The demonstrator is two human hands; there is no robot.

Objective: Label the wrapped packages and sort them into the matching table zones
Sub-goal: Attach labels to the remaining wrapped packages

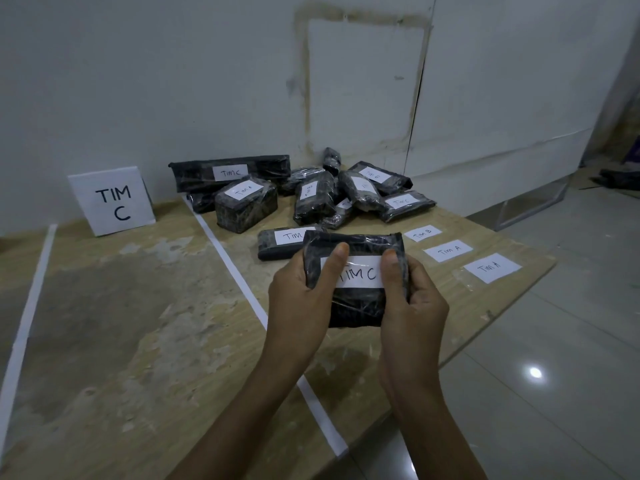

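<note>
On my feed both forearms reach forward over the worn wooden table [138, 306], just right of the white tape line [239, 268]. The left hand [298, 289] grips the left edge of a black plastic-wrapped package [356, 244], thumb pressed on its white paper label reading TIM C [360, 273]. The right hand [412, 299] clasps the right edge, thumb on the label's other end.

Left hand [298, 299], right hand [415, 303], both gripping package [356, 308], thumbs on top

Package pile [311, 192] sits right of the tape line [228, 265]; zone sign [112, 202] left.
</note>
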